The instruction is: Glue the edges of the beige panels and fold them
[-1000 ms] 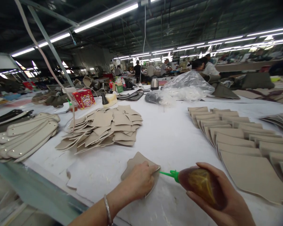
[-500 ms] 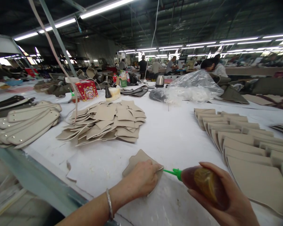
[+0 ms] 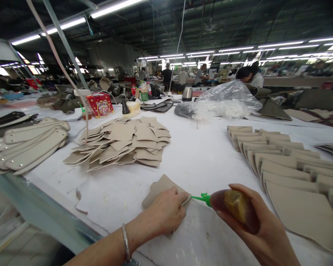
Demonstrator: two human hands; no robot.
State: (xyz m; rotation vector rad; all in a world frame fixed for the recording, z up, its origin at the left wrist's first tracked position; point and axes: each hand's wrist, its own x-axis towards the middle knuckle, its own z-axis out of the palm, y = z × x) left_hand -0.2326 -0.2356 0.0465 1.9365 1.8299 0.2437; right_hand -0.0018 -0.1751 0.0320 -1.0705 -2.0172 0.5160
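Note:
My left hand (image 3: 168, 210) is closed over a beige leather-like piece (image 3: 162, 186), its fingers pinching the right corner against the white tabletop. Much of the piece lies hidden under that hand. My right hand (image 3: 262, 225) wraps round a squeeze bottle (image 3: 234, 207) of amber-brown liquid, probably glue, tilted almost flat. Its thin green nozzle (image 3: 201, 197) points left, and the tip meets the edge of the piece beside my left fingertips. Whether liquid is coming out I cannot tell.
A loose heap of beige pieces (image 3: 122, 142) lies beyond my left hand. Overlapping rows of similar pieces (image 3: 296, 207) fan out at the right. Strap-like pieces with studs (image 3: 36, 146) lie far left. Behind stand a red box (image 3: 100, 104), a kettle (image 3: 187, 94) and a clear plastic bag (image 3: 224, 101).
My right hand has shifted slightly left and up with the bottle, its nozzle still at the corner of the piece. My left hand keeps its pinch; the view has moved a little.

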